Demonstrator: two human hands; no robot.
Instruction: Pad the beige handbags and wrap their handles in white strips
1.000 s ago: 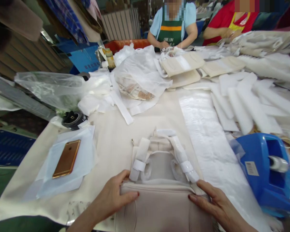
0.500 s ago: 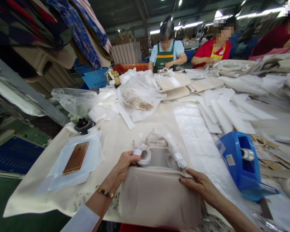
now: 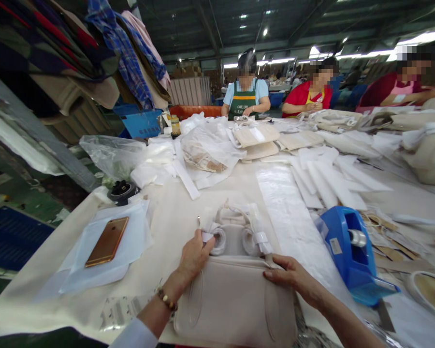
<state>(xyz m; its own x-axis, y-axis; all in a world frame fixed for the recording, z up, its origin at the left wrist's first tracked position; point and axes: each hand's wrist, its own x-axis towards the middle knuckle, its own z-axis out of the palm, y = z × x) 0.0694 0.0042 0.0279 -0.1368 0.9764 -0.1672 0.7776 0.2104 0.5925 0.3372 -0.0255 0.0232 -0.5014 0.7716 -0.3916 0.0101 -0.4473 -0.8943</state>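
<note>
A beige handbag [image 3: 235,299] lies at the table's near edge, its top facing away from me. Two rolled straps wrapped in white film, the left roll [image 3: 219,240] and the right roll [image 3: 251,240], rest beyond its top edge, with a looped handle [image 3: 234,208] behind them. My left hand [image 3: 194,258] is closed, thumb and fingers on the wrapped end of the left roll at the bag's upper left corner. My right hand [image 3: 292,275] pinches the bag's upper right corner, close to the right roll; some fingertips are hidden.
Left of the bag, a gold-backed phone [image 3: 108,241] lies on pale sheets. A blue tape dispenser [image 3: 351,251] stands at right beside a white foam sheet [image 3: 286,208]. Plastic bags [image 3: 210,150] and foam strips [image 3: 326,179] lie farther back. A co-worker in a green apron [image 3: 244,99] is across the table.
My view has tilted up and shifted slightly right. My left hand has turned more upright at the roll, and the right roll now shows more fully. Both hands stay at the bag's top corners.
</note>
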